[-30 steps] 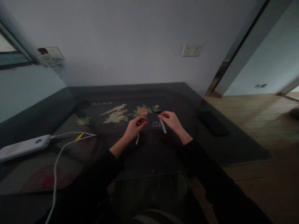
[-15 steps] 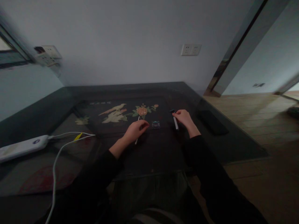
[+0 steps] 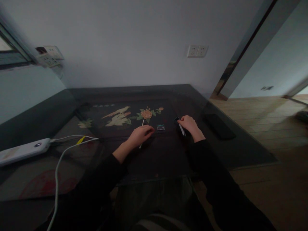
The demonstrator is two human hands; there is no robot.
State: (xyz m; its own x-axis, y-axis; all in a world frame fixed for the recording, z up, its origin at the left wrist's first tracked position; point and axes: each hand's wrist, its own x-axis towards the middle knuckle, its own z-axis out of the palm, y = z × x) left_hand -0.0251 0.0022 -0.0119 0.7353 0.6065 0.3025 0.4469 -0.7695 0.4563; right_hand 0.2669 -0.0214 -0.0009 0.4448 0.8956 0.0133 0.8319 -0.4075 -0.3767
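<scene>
With the left hand [image 3: 141, 134] closed on a thin white stick [image 3: 141, 133] and the right hand [image 3: 190, 124] gripping what seems a black-headed razor [image 3: 180, 125] on the counter [image 3: 240, 150], the small clear case [image 3: 160, 128] between them could be knocked aside.

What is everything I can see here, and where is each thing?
table: one, dark glass top with bird and flower picture, centre
small clear box: one, between the hands
thin white stick: one, under the left hand
white-handled tool: one, dark head, in the right hand
power bank: one, white, table's left edge
cables: two, white, from the power bank
phone: one, black, table's right
wall sockets: white, back wall
left hand: on the stick
right hand: holding the tool
</scene>
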